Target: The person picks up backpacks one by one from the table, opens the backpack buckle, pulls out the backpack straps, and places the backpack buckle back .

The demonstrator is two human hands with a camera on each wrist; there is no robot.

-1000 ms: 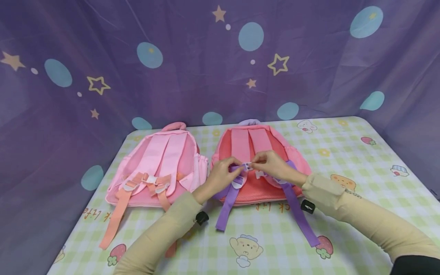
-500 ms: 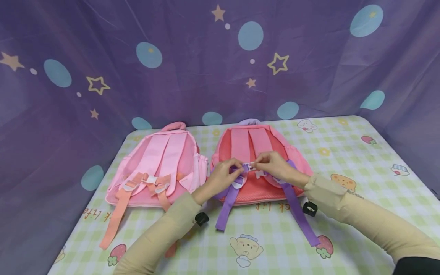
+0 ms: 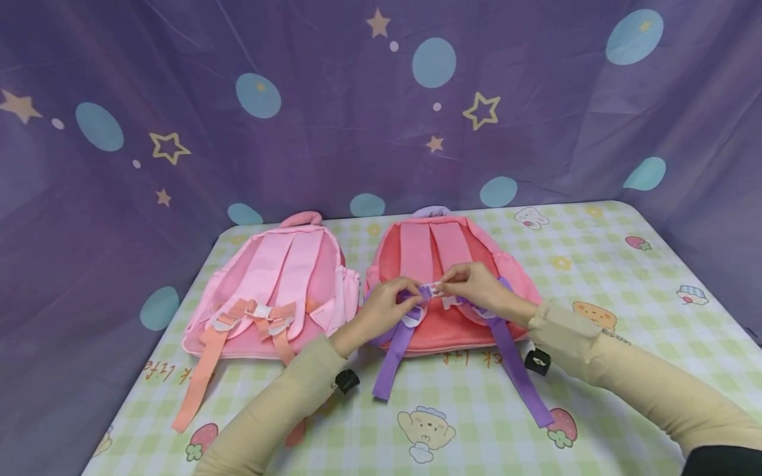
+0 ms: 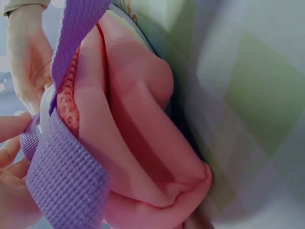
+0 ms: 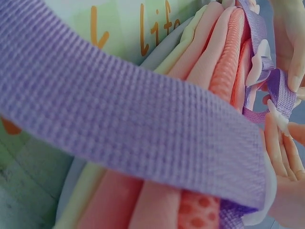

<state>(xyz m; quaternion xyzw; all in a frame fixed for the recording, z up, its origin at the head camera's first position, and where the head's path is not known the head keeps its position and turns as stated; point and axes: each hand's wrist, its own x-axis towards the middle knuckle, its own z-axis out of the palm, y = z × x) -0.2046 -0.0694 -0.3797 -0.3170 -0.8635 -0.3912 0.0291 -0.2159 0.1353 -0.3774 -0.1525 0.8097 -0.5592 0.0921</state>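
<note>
A coral-pink backpack (image 3: pixel 458 334) lies with its shoulder straps up in the head view. Over its middle, my left hand (image 3: pixel 383 311) pinches a short purple strap (image 5: pixel 286 95) close to a white plastic buckle (image 3: pixel 435 289). My right hand (image 3: pixel 479 289) pinches the buckle's other end between thumb and fingertips. In the right wrist view the white piece (image 5: pixel 278 117) shows at the fingertips of both hands. Another white buckle part (image 3: pixel 449 302) lies just below, on the backpack. Purple webbing (image 4: pixel 69 176) hides much of the grip in the left wrist view.
A light pink backpack (image 3: pixel 268 277) with orange straps (image 3: pixel 202 380) lies close on the left. Long purple strap tails (image 3: pixel 393 363) hang over the front of the coral backpack onto the checked tablecloth (image 3: pixel 476 430). A purple curtain (image 3: pixel 333 119) stands behind the table.
My right hand has shifted slightly to the right, and more of the white buckle shows between the hands. My left hand has dipped slightly. Both backpacks stay in place.
</note>
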